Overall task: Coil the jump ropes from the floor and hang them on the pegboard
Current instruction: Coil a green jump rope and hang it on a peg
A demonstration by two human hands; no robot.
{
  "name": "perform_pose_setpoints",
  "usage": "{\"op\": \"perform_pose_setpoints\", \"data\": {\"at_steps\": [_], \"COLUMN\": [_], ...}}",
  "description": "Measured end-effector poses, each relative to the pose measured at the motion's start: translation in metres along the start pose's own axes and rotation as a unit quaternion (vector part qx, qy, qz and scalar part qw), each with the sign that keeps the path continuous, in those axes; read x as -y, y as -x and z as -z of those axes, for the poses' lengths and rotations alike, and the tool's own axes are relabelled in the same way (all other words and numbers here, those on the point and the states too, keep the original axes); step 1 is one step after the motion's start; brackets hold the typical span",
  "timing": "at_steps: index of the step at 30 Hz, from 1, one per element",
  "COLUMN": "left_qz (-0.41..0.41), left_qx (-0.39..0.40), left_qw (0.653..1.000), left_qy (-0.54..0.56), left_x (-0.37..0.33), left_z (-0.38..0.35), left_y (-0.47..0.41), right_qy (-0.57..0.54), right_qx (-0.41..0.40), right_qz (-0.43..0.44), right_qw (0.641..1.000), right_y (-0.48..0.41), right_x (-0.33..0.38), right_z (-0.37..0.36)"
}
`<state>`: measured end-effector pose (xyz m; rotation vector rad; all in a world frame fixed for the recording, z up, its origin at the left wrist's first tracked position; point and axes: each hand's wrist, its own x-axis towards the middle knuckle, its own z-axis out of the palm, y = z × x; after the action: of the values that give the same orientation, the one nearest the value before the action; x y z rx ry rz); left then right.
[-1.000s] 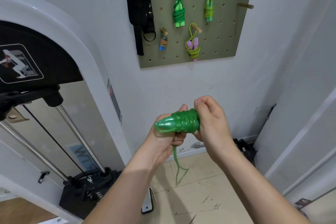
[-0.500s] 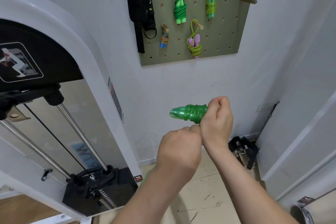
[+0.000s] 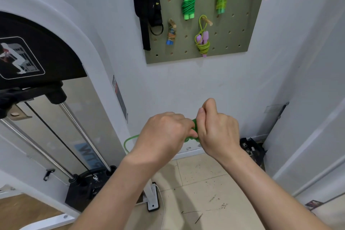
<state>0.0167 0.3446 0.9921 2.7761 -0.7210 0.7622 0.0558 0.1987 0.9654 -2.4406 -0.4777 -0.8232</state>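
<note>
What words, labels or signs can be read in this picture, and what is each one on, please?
Nothing can be read for certain.
Blue letters on the mirror panel: blurred, unreadable.
Sticker on the white frame: too small.
Squat pictogram on the black panel: no words.

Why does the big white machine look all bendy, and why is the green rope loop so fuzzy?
Head view: the wide-angle lens bows the arched white exercise machine near the frame's edge; the green plastic jump rope trails a loop smeared, probably by motion blur, while the left hand and right hand gripping it look fairly sharp; light is soft, shadows faint.
</note>
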Motion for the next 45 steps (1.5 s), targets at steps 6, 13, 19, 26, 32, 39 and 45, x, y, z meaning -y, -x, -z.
{"op": "perform_pose_setpoints", "data": {"at_steps": [6,13,19,26,32,39,45], "left_qz": [0.264,0.301,0.363,0.194,0.087,0.039,0.086], "left_qx": [0.011,-0.01,-0.021,-0.028,-0.002,0.035,0.069], "left_qw": [0.916,0.807,0.746,0.965,0.995,0.997,0.993], "left_qy": [0.302,0.508,0.557,0.173,-0.052,-0.058,0.037], "left_x": [0.005,0.005,-0.006,-0.025,-0.021,-0.007,0.008], "left_z": [0.015,0.015,-0.015,-0.034,-0.022,-0.005,0.015], "left_y": [-0.001,0.002,0.021,0.034,0.031,0.019,0.014], "right_qy": [-0.187,-0.441,-0.581,-0.467,-0.256,-0.082,-0.061], "right_qx": [0.142,0.132,0.085,-0.08,-0.091,-0.078,-0.04], "right_qz": [0.013,-0.116,-0.29,-0.341,-0.207,-0.04,0.038], "right_qw": [0.972,0.88,0.756,0.812,0.94,0.993,0.997], "right_y": [0.001,-0.009,-0.011,-0.002,0.005,0.004,0.001], "right_x": [0.0,0.004,0.013,0.012,-0.001,-0.005,-0.012], "right_z": [0.009,0.025,0.021,-0.005,-0.013,-0.006,0.006]}}
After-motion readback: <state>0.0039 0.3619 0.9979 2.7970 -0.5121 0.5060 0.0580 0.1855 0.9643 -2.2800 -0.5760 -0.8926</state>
